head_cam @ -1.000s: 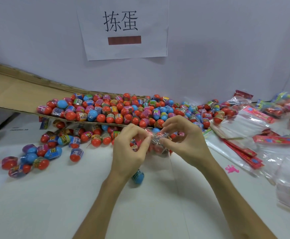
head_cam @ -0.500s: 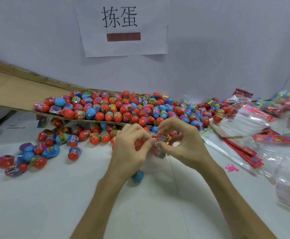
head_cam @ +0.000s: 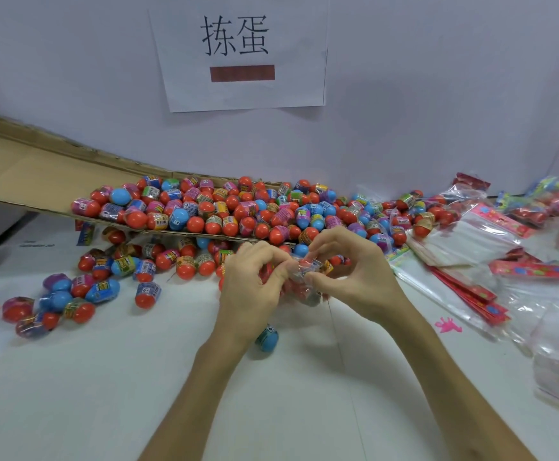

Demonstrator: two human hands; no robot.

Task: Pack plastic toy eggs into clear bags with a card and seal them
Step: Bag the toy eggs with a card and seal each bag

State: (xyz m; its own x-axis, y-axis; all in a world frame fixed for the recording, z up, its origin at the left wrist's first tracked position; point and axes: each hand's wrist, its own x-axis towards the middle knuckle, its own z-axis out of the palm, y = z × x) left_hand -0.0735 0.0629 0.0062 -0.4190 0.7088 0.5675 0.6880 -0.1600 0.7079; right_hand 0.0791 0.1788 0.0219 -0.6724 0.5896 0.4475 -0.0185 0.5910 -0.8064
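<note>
Both hands' fingers pinch the clear bag (head_cam: 304,271) just before the egg pile (head_cam: 238,211); left hand (head_cam: 254,284), right hand (head_cam: 351,271). Contents blurred. White desk (head_cam: 105,377), wall sign (head_cam: 241,51).

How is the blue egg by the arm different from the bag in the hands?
The blue egg lies alone on the white table, and no fingers hold it; the clear bag is pinched by the left hand and right hand. The blue egg is smooth; the clear bag is crinkly, with red showing inside. Both are nearer the person than the egg pile.
</note>
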